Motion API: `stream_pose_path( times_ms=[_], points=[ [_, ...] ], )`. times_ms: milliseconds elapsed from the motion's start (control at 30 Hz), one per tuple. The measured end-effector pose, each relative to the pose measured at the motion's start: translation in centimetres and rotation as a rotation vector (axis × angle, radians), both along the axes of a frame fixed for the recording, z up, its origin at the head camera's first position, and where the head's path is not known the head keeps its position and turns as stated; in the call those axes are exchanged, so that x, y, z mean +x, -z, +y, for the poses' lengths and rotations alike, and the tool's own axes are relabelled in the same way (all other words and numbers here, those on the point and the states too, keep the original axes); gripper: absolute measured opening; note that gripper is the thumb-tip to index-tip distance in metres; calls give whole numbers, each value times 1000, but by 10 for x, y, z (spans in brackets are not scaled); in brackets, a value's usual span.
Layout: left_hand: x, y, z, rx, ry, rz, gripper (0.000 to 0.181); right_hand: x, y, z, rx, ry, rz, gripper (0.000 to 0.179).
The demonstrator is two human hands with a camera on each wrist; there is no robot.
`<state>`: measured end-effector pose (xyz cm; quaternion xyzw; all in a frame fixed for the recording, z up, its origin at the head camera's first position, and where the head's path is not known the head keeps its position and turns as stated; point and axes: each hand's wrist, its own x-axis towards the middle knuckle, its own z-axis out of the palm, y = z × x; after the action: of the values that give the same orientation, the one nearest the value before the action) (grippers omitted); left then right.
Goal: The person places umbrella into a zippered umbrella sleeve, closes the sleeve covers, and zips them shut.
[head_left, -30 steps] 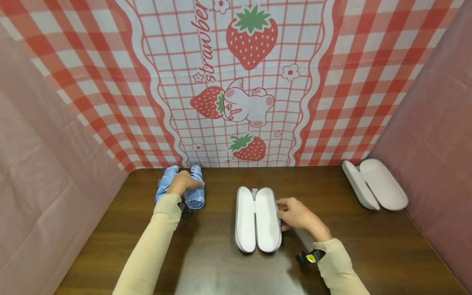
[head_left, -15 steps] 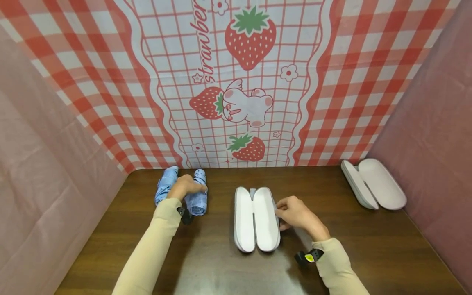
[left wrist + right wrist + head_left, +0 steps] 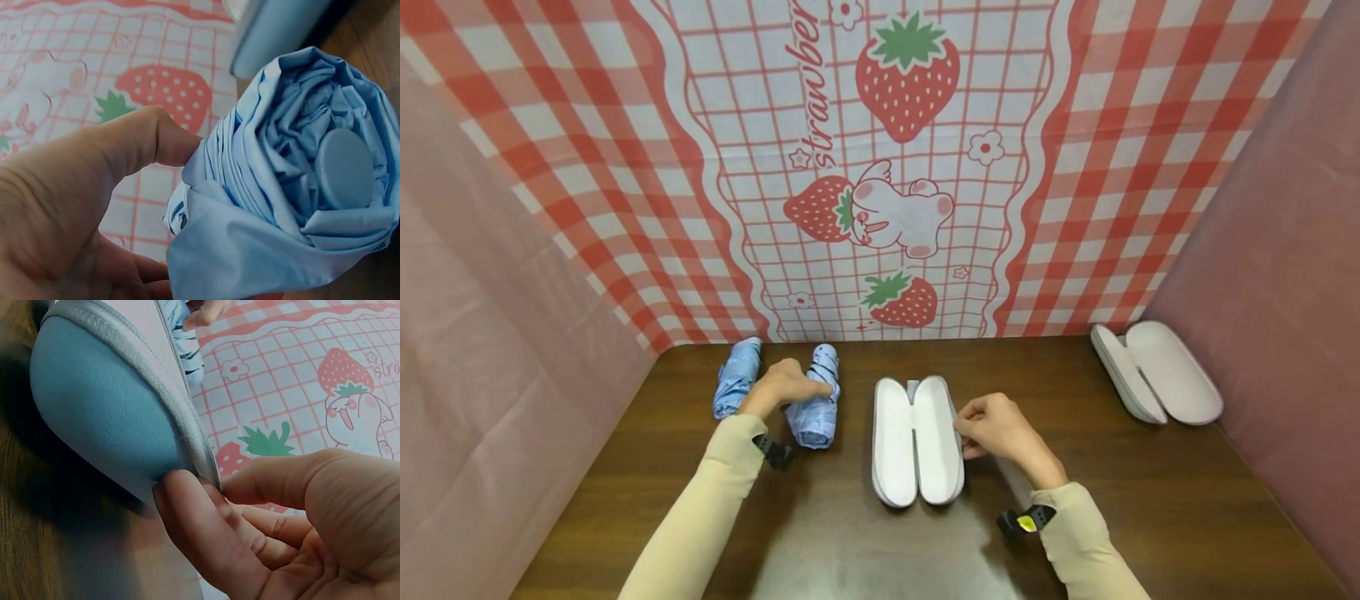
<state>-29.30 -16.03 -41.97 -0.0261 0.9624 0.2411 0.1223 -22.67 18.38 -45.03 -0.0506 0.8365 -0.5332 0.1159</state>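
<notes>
My left hand (image 3: 784,385) grips a folded light-blue umbrella (image 3: 815,418) with dark markings, thumb along its side. In the left wrist view, the rolled end of the umbrella (image 3: 294,181) shows the round tip of its handle (image 3: 345,169). Right of it, an open glasses case (image 3: 895,442), white inside, lies with both halves facing up. My right hand (image 3: 1000,429) pinches the right rim of this case between thumb and fingers. The right wrist view shows the blue outer shell of the case (image 3: 100,400) beside my fingers (image 3: 200,519).
A second folded blue umbrella (image 3: 738,377) lies at the back left of the wooden table (image 3: 865,558). Another open glasses case (image 3: 1176,375) sits at the back right. A strawberry-print cloth (image 3: 902,208) hangs behind, with pink cloth (image 3: 1270,250) at the sides.
My left hand has moved the gripped umbrella rightward and a little nearer, widening the gap to the other umbrella. My right hand keeps its hold on the glasses case, almost in place.
</notes>
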Motion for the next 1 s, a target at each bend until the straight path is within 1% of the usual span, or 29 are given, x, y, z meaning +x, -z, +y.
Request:
stream_pose_path(
  times_ms=[133,267,367,467,533,667,767,833,1000],
  points=[
    [10,-10,9,32,20,7,51,-1,0,-1,-10,-2,10,15],
    [19,-17,20,61,42,-2,45,-1,1,-2,-15,2,28,14],
    [23,-22,28,84,62,-5,43,0,-1,-3,-14,11,31,15],
    [26,-30,37,119,93,9,42,0,-2,-4,-7,20,34,16],
    [27,-36,44,134,119,18,39,0,-2,-3,-5,20,39,16],
    [32,-46,58,134,183,31,35,0,-2,-3,-8,14,47,17],
    [35,-48,66,128,215,39,35,0,-2,-4,-16,19,50,16],
    [37,-48,71,126,221,42,35,0,-1,-6,-24,23,46,16],
    [40,-43,82,110,217,35,38,-1,0,-10,-42,24,40,18]
  ],
)
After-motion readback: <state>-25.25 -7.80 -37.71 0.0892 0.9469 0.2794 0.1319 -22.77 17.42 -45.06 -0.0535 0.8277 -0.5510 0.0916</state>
